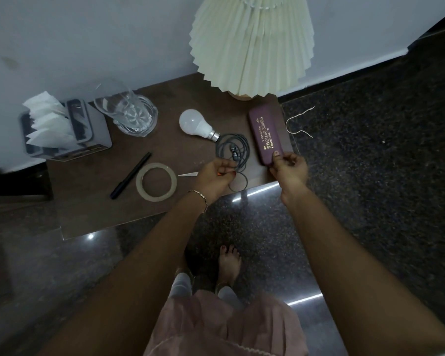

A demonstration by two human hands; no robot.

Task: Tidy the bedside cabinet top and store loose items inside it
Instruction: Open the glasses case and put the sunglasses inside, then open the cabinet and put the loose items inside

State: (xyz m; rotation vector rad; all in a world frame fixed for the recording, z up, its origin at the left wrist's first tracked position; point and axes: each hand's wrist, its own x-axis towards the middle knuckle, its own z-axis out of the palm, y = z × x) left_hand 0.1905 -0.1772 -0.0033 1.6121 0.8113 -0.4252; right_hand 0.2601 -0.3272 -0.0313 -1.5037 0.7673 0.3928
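Note:
The brown bedside cabinet top (93,201) carries loose items. My right hand (289,168) pinches the near end of a maroon spectacle case (265,134) lying at the right edge. My left hand (215,177) grips a coiled black earphone cable (235,150) near the front edge; something small and orange shows between its fingers. A white light bulb (195,123) lies behind the cable. A roll of tape (156,181) and a black pen (130,175) lie to the left. A pale pointed tip (188,173) sticks out from under my left hand.
A pleated cream lamp (252,44) stands at the back right. A clear glass jug (129,114) and a grey tissue holder (59,129) with white tissues stand at the back left. A loose string (297,122) lies on the dark speckled floor to the right. My bare feet show below.

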